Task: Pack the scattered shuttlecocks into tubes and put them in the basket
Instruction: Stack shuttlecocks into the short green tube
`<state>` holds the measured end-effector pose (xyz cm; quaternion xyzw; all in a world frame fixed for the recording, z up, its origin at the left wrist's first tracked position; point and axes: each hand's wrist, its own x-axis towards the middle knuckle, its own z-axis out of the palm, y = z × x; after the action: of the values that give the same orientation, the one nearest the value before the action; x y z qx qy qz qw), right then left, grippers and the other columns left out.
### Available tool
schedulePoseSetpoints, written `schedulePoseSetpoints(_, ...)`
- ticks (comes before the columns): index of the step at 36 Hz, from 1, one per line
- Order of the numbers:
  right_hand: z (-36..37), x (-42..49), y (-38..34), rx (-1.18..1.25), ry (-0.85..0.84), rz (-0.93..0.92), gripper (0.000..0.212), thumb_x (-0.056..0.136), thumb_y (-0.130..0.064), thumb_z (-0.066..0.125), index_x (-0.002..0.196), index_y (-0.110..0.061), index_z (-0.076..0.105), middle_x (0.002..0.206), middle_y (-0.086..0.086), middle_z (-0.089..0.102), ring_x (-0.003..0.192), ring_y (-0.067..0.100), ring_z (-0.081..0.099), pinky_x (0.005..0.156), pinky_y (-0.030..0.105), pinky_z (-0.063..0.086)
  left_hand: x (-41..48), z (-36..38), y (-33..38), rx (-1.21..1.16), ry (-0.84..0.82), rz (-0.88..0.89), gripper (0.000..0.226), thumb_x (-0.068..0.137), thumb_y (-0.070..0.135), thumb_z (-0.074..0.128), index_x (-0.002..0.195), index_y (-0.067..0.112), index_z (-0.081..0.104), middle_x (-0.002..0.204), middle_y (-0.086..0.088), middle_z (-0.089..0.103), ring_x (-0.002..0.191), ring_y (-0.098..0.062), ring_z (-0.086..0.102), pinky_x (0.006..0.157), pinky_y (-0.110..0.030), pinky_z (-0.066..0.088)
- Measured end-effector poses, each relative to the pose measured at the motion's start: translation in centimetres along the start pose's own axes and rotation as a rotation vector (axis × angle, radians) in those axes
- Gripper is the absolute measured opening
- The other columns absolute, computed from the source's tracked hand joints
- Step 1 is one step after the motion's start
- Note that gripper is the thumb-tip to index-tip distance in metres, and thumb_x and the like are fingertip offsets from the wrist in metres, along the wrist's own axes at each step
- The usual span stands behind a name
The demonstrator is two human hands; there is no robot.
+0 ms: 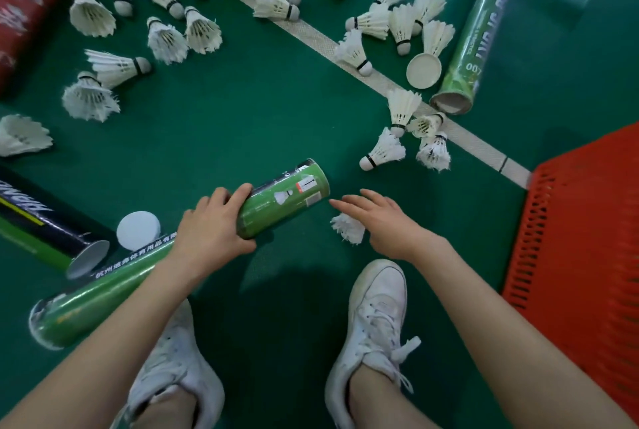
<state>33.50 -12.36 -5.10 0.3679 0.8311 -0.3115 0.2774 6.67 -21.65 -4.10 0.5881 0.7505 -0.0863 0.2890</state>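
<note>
My left hand (211, 226) grips a green tube (287, 198) near its lower end, and the tube points up and to the right above the green floor. My right hand (378, 221) hovers just right of the tube with fingers spread, holding nothing. A white shuttlecock (349, 228) lies on the floor partly under that hand. Many white shuttlecocks lie scattered across the far floor, with one group at the upper left (166, 37) and another at the right (397, 24). The red basket (581, 242) stands at the right edge.
A long green tube (96, 300) and a black tube (52, 224) lie at the left, with a white round cap (138, 229) between them. Another green tube (480, 31) and a cap (423, 70) lie at the upper right. A red tube (31, 3) lies upper left. My white shoes (377, 325) are below.
</note>
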Motion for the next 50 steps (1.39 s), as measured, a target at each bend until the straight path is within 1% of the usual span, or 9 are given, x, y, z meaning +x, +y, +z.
schedulePoseSetpoints(7,0.8,2.3,-0.1,0.025,0.150,-0.107,0.058,0.088,-0.007,0.054,0.141,-0.026,0.040,0.139,-0.002,0.046,0.129,0.023,0.039,0.106,0.036,0.029,0.2,-0.6,-0.1,-0.006,0.038,-0.012,0.087,0.067,0.043,0.072,0.140,0.033,0.025,0.118,-0.002,0.045,0.107,-0.026,0.047,0.082,-0.038,0.043)
schedulePoseSetpoints(11,0.0,3.3,-0.9,0.349,0.294,-0.034,0.051,0.085,-0.015,0.064,0.132,-0.020,0.043,0.129,-0.002,0.049,0.110,0.022,0.053,0.092,0.042,0.046,0.0,-1.1,-0.7,-0.022,0.065,-0.038,0.088,0.068,0.043,0.072,0.141,0.032,0.025,0.117,-0.002,0.045,0.106,-0.026,0.047,0.081,-0.038,0.043)
schedulePoseSetpoints(19,-5.4,5.0,-3.5,0.823,0.738,-0.025,0.070,0.085,-0.008,0.062,0.135,-0.046,0.031,0.110,0.001,0.039,0.076,0.011,0.045,0.079,0.019,0.044,-0.6,-2.4,-2.6,-0.185,0.143,-0.118,0.089,0.066,0.042,0.074,0.141,0.030,0.027,0.113,-0.002,0.046,0.103,-0.027,0.049,0.079,-0.040,0.047)
schedulePoseSetpoints(24,-8.3,6.5,-5.5,1.105,0.906,0.030,0.033,0.083,-0.019,0.066,0.104,-0.039,0.052,0.115,-0.004,0.039,0.102,0.015,0.052,0.092,0.028,0.046,-1.1,-3.6,-3.4,-0.236,0.183,-0.113,0.085,0.067,0.042,0.073,0.138,0.035,0.027,0.110,0.004,0.044,0.101,-0.022,0.048,0.072,-0.033,0.043)
schedulePoseSetpoints(30,-10.6,8.7,-8.3,1.645,0.752,-0.079,0.026,0.086,-0.004,0.063,0.106,-0.020,0.055,0.099,0.005,0.062,0.090,0.016,0.062,0.093,0.043,0.052,-1.2,-4.8,-3.9,-0.246,0.191,-0.099,0.088,0.068,0.043,0.072,0.141,0.037,0.023,0.116,0.007,0.043,0.105,-0.019,0.048,0.080,-0.034,0.046)
schedulePoseSetpoints(35,-10.6,9.1,-10.3,1.417,0.570,-0.125,0.044,0.085,-0.028,0.059,0.128,-0.029,0.049,0.123,0.004,0.059,0.110,0.018,0.059,0.104,0.041,0.044,-0.9,-5.3,-4.3,-0.288,0.228,-0.080,0.087,0.069,0.043,0.072,0.141,0.037,0.023,0.117,0.007,0.043,0.106,-0.017,0.047,0.080,-0.033,0.044)
schedulePoseSetpoints(39,-10.3,8.7,-11.0,1.196,0.505,-0.144,0.063,0.090,-0.053,0.033,0.147,-0.027,0.031,0.153,-0.010,0.031,0.142,0.003,0.022,0.119,0.032,0.015,-0.8,-5.4,-4.4,-0.317,0.260,-0.073,0.086,0.069,0.042,0.072,0.141,0.037,0.025,0.118,0.007,0.044,0.107,-0.018,0.047,0.078,-0.031,0.041)
schedulePoseSetpoints(46,-10.3,7.4,-11.0,1.173,0.478,-0.277,0.064,0.090,-0.062,0.019,0.146,-0.034,0.031,0.151,-0.021,0.028,0.131,-0.020,0.023,0.096,-0.006,0.018,-0.8,-5.3,-4.0,-0.334,0.270,-0.060,0.086,0.067,0.042,0.073,0.139,0.037,0.027,0.116,0.008,0.044,0.105,-0.019,0.048,0.080,-0.033,0.043)
schedulePoseSetpoints(50,-9.1,7.7,-9.9,1.205,0.358,-0.256,0.060,0.085,-0.077,0.018,0.138,-0.054,0.036,0.153,-0.018,0.029,0.140,-0.006,0.019,0.117,0.022,0.011,-0.4,-5.2,-3.2,-0.318,0.258,-0.057,0.086,0.067,0.042,0.073,0.140,0.036,0.028,0.116,0.007,0.044,0.106,-0.019,0.047,0.079,-0.033,0.042)
